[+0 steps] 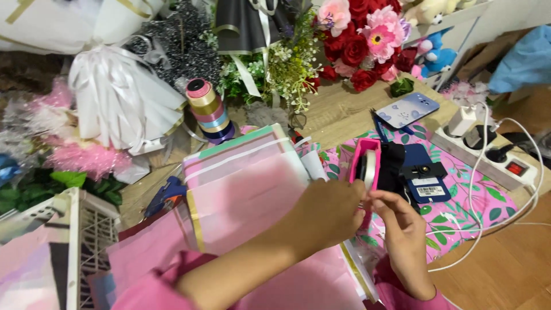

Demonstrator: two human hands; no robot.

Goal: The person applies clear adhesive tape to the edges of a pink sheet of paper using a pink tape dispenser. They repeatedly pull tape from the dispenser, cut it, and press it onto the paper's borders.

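A pink tape dispenser (365,162) with a roll of clear tape stands upright on a pink floral sheet (459,215). My left hand (330,213) reaches across a stack of pink wrapping paper (247,189) and meets the dispenser's front edge. My right hand (402,232) is just beside it, thumb and finger pinched at the same spot near the dispenser's cutter. Whether a strip of tape sits between the fingers is too small to tell. Both sleeves are pink.
A stack of ribbon spools (209,112), white wrapped bouquets (120,97) and red and pink flowers (361,40) crowd the back. A blue glue gun (166,194) lies left of the paper. A phone (406,110), a dark blue device (422,175) and a power strip (488,155) with cables sit right.
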